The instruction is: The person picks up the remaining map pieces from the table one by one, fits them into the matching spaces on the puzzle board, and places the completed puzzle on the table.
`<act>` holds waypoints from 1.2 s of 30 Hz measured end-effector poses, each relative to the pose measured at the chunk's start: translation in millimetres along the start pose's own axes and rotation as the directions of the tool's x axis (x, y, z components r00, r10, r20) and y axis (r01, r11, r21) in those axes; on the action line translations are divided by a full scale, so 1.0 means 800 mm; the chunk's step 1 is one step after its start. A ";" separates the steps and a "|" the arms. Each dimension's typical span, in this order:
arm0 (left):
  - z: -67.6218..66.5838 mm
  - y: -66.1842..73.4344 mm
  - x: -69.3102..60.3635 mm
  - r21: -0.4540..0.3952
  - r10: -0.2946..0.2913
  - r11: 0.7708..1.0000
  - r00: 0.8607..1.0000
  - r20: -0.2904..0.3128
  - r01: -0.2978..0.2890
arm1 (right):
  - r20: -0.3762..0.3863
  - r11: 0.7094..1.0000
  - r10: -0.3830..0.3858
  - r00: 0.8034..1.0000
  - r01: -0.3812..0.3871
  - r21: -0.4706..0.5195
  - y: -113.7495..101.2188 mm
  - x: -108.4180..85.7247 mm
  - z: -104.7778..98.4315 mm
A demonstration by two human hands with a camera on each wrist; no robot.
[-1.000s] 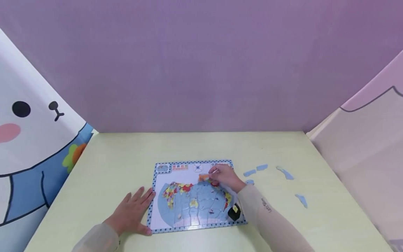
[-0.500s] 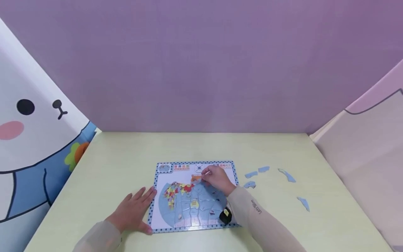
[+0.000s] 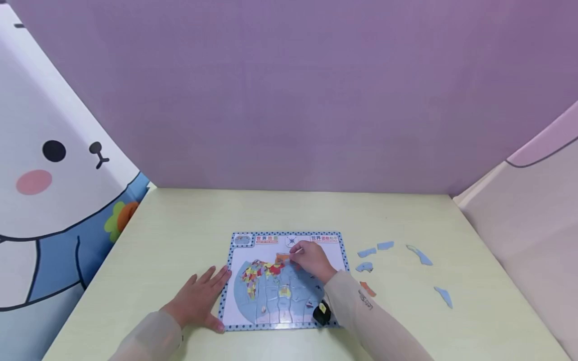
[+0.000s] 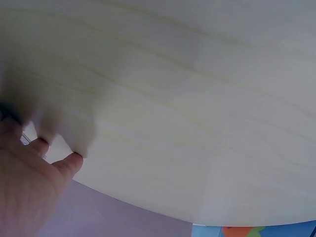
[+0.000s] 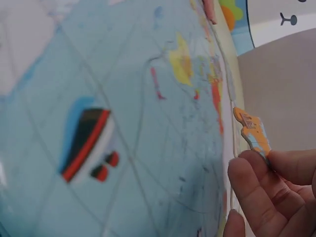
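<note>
A world map jigsaw puzzle (image 3: 228, 313) with a dotted blue border lies on the table, much of its blue oval map filled. My right hand (image 3: 313, 259) is over its upper part. Between thumb and fingers it pinches an orange and light-blue puzzle piece (image 5: 254, 131), which the right wrist view shows raised off the map surface. My left hand (image 3: 198, 298) rests beside the board with fingers spread, fingertips at its left border. The left wrist view shows only part of that hand (image 4: 34, 177). My right hand and sleeve hide the map's right part.
Several loose blue pieces lie right of the board, among them a long one (image 3: 420, 254) and a narrow one (image 3: 444, 296). An orange-red piece (image 3: 368, 289) lies beside my right sleeve. A purple panel (image 3: 298, 100) stands behind the table (image 3: 189, 215).
My right hand has moved left across the board with the orange piece, then stays near the same spot. The orange-red piece by the sleeve has come into view. My left hand keeps its place.
</note>
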State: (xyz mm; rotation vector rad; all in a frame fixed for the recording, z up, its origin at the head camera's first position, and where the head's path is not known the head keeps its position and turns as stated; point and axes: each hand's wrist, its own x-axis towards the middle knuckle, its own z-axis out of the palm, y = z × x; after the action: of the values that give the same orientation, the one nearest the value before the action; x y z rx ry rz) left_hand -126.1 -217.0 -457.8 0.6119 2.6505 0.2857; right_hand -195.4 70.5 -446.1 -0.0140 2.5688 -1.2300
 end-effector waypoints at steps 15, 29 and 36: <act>0.004 -0.002 0.000 -0.033 -0.029 0.999 0.999 0.014 0.030 | 0.087 0.997 0.016 0.996 -0.009 -0.082 0.003 0.015 -0.009; 0.004 -0.003 0.002 -0.026 -0.043 0.999 0.999 0.034 0.044 | 0.152 0.975 0.067 0.986 -0.032 -0.220 -0.008 0.027 -0.012; 0.004 -0.001 0.003 -0.013 -0.030 0.999 0.999 0.024 0.030 | 0.164 0.965 0.083 0.983 -0.038 -0.259 -0.007 0.029 -0.014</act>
State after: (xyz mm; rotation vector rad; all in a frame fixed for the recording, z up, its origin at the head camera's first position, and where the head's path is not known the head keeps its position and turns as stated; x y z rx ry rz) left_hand -127.3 -216.2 -461.4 0.5678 2.6309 0.2853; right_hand -221.3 72.3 -441.2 -0.0918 2.5342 -0.8293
